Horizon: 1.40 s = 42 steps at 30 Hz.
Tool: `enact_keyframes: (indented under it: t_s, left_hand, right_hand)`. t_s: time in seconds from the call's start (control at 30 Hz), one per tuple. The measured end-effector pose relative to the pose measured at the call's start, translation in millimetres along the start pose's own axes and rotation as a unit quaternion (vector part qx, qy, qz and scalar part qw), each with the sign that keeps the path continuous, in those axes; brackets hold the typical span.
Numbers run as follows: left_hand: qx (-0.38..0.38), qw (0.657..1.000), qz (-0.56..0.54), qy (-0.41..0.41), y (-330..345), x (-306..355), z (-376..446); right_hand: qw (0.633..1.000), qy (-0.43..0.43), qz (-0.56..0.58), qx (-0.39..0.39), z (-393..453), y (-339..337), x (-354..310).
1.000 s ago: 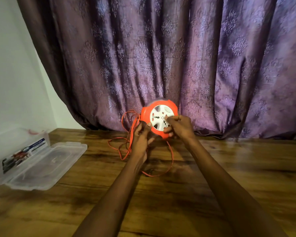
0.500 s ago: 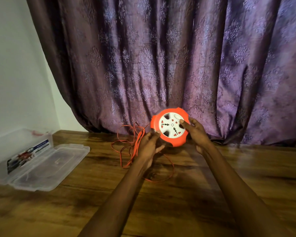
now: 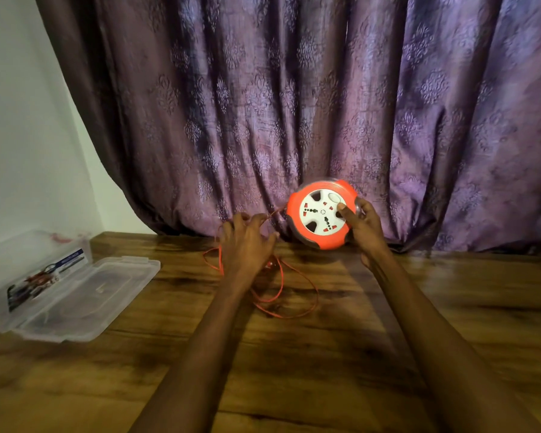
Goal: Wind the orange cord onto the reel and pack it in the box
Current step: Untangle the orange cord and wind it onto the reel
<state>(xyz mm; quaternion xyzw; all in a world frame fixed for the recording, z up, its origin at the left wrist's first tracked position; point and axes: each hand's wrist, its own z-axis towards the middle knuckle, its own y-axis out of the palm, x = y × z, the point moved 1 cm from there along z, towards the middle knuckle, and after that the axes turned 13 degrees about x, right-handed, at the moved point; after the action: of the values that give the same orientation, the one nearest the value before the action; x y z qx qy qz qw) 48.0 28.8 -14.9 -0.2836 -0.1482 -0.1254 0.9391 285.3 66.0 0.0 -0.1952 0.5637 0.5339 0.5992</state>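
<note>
An orange reel [image 3: 320,214] with a white socket face is held up above the wooden floor, in front of the curtain. My right hand [image 3: 361,228] grips its right rim, thumb on the white face. My left hand [image 3: 247,242] is to the reel's left and pinches the orange cord [image 3: 281,292] between its fingertips, where a taut length runs to the reel. The rest of the cord lies in loose loops on the floor under my left hand. The clear plastic box [image 3: 22,276] stands open at the far left.
The box's hinged lid [image 3: 88,298] lies flat on the wooden floor [image 3: 325,370], with a printed label and small items inside the box. A purple patterned curtain [image 3: 294,104] hangs across the back. A white wall [image 3: 19,120] is on the left.
The reel has shifted right and turned in my right hand. My left hand has moved away from the reel to its left and now pinches the cord, drawing it taut. Fewer loops lie loose.
</note>
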Motion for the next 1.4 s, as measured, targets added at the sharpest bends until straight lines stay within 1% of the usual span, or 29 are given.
enact_keyframes:
  t_s: [0.03, 0.13, 0.23, 0.33, 0.4, 0.5, 0.6, 0.67, 0.77, 0.87, 0.93, 1.0, 1.03, 1.07, 1.1, 1.13, 1.17, 1.2, 1.23, 1.27, 1.3, 1.33, 1.4]
  left_hand:
    - [-0.006, 0.999, 0.032, 0.000, 3.3, -6.5, -1.5]
    - [0.005, 0.997, 0.079, 0.000, 6.4, -28.6, 0.8]
    - [-0.018, 0.993, 0.116, -0.033, 3.2, -58.8, 9.3]
    - [-0.064, 0.991, 0.052, -0.108, -5.4, -88.9, 18.0]
    - [-0.082, 0.987, 0.006, -0.140, -9.9, -104.2, 21.5]
    - [-0.102, 0.982, -0.043, -0.151, -16.6, -121.5, 20.0]
    - [-0.092, 0.981, -0.069, -0.157, -18.1, -138.7, 13.8]
    - [-0.080, 0.980, -0.066, -0.169, -22.6, -144.9, 7.3]
    - [-0.068, 0.980, -0.053, -0.180, -29.3, -155.3, -2.6]
    - [-0.102, 0.975, 0.022, -0.198, -36.0, -165.3, -2.6]
    - [-0.100, 0.978, 0.062, -0.171, -36.3, -163.9, 2.5]
    - [-0.059, 0.989, 0.069, -0.117, -33.2, -153.5, 9.9]
    - [-0.035, 0.994, 0.051, -0.089, -31.1, -145.8, 14.5]
    - [-0.026, 0.997, 0.009, -0.068, -28.9, -135.7, 19.7]
    - [-0.038, 0.997, -0.046, -0.048, -25.7, -125.0, 24.4]
    - [-0.076, 0.993, -0.087, -0.019, -21.0, -113.7, 27.7]
    - [-0.132, 0.986, -0.105, 0.013, -15.9, -102.7, 29.1]
    - [-0.191, 0.976, -0.093, 0.038, -11.4, -93.8, 27.2]
    - [-0.237, 0.968, -0.058, 0.054, -6.1, -87.5, 24.8]
    - [-0.254, 0.965, -0.012, 0.064, -2.6, -85.5, 21.1]
    - [-0.249, 0.966, 0.016, 0.070, -0.1, -86.9, 16.1]
    - [-0.236, 0.970, 0.014, 0.064, 0.3, -90.2, 11.7]
    - [-0.224, 0.973, -0.035, 0.037, -0.4, -99.4, 5.1]
  right_hand:
    - [1.000, -0.003, 0.001, -0.001, -0.6, 0.7, 0.7]
    - [1.000, -0.003, -0.003, 0.001, -2.4, 2.0, 2.0]
    - [1.000, -0.003, 0.000, 0.006, -2.0, 0.7, 3.8]
    - [1.000, 0.002, 0.004, 0.010, -2.1, 1.1, 6.8]
    - [1.000, 0.014, 0.005, 0.014, -2.8, 2.7, 12.0]
    - [0.998, 0.044, 0.036, 0.024, -5.3, 8.5, 20.4]
    - [0.993, 0.078, 0.063, 0.060, -3.8, 13.1, 22.7]
    - [0.990, 0.090, 0.079, 0.078, 0.4, 15.0, 20.2]
    - [0.985, 0.077, 0.111, 0.108, 6.8, 19.5, 12.7]
    - [0.977, 0.072, 0.143, 0.139, 10.7, 20.7, 3.2]
    - [0.979, 0.074, 0.137, 0.135, 10.0, 20.1, 0.4]
    - [0.983, 0.071, 0.122, 0.119, 7.6, 20.1, 1.5]
    - [0.985, 0.070, 0.116, 0.111, 6.3, 20.6, 2.8]
    - [0.986, 0.070, 0.111, 0.103, 4.8, 21.2, 3.8]
    - [0.987, 0.072, 0.107, 0.094, 3.0, 22.0, 4.9]
    - [0.988, 0.077, 0.105, 0.087, 1.4, 23.0, 6.1]
    - [0.988, 0.082, 0.105, 0.081, -0.4, 23.4, 7.3]
    - [0.988, 0.089, 0.105, 0.076, -2.9, 24.0, 9.0]
    - [0.987, 0.093, 0.106, 0.073, -4.5, 23.9, 9.7]
    - [0.987, 0.096, 0.107, 0.073, -5.8, 23.8, 10.4]
    - [0.986, 0.097, 0.108, 0.077, -7.0, 23.0, 10.7]
    - [0.986, 0.097, 0.109, 0.083, -7.7, 21.6, 10.7]
    - [0.985, 0.086, 0.109, 0.101, -7.7, 17.3, 11.3]
